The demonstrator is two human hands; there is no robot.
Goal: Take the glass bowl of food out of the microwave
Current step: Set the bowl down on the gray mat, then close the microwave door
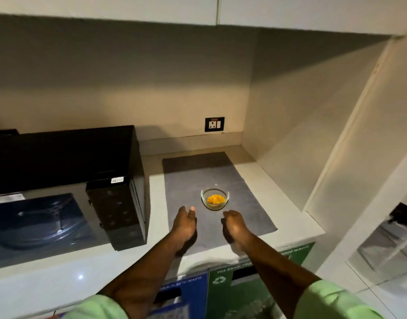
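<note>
Both hands are empty and hover low over the mat, apart from each other and just short of the bowl: the left hand (pixel 184 224) is loosely open with the thumb raised, the right hand (pixel 236 223) has its fingers curled in but grips nothing. Neither touches the glass.

Between and just beyond them stands the glass bowl (pixel 215 199), upright on a grey mat (pixel 251 203), with a heap of yellow-orange food (pixel 216 199) in its bottom. It is already out of the microwave (pixel 66 162), so the task looks as good as done, with only the door left to close.

That black microwave sits to the left on the pale countertop (pixel 278 180), its door (pixel 36 222) swung down and open toward the near side, the glass turntable showing through it. A wall socket (pixel 214 124) sits on the far wall, and blue and green recycling bins (pixel 244 284) stand below the counter's near edge.

Risks from here are small. The bowl may be hot, so a bare-fingered regrasp could cause a flinch and a spill. The mat is loose on the counter; a dragging wrist could shift it and the bowl with it. The open door juts out near the left forearm, and a careless swing leftward could knock it.
</note>
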